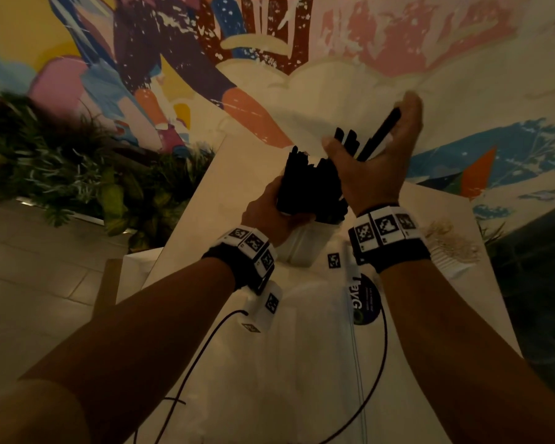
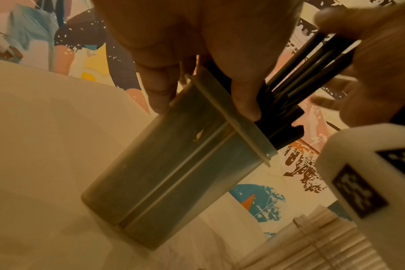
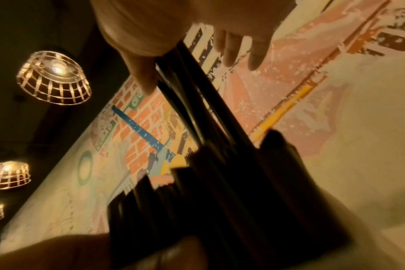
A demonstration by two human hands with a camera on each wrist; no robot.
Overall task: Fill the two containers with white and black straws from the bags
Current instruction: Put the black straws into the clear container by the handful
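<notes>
1. The table (image 1: 205, 200) runs from the centre of the head view down to the bottom edge, a pale surface with a white bag (image 1: 302, 363) spread over its lower half.
2. The white straws (image 1: 452, 245) lie in a bundle at the right of the frame, just beyond our right wrist, untouched.
3. The container (image 2: 173, 164) shows best in the left wrist view, a translucent ribbed tub tilted across the middle of the frame. It looks light and stiff, though its smooth wall may slip, so we judge the rim the safest place to hold it.
4. Our left hand (image 1: 269, 213), centre of the head view, curls round the packed black straws (image 1: 311, 184) at the container's mouth, fingers over the rim.
5. Our right hand (image 1: 375, 161), upper right of centre, pinches a few loose straws (image 1: 378, 136) between thumb and palm side, the other fingers spread.
6. These straws look light, thin and easily bent; we would hold them mid-length and keep them parallel while feeding them in.
</notes>
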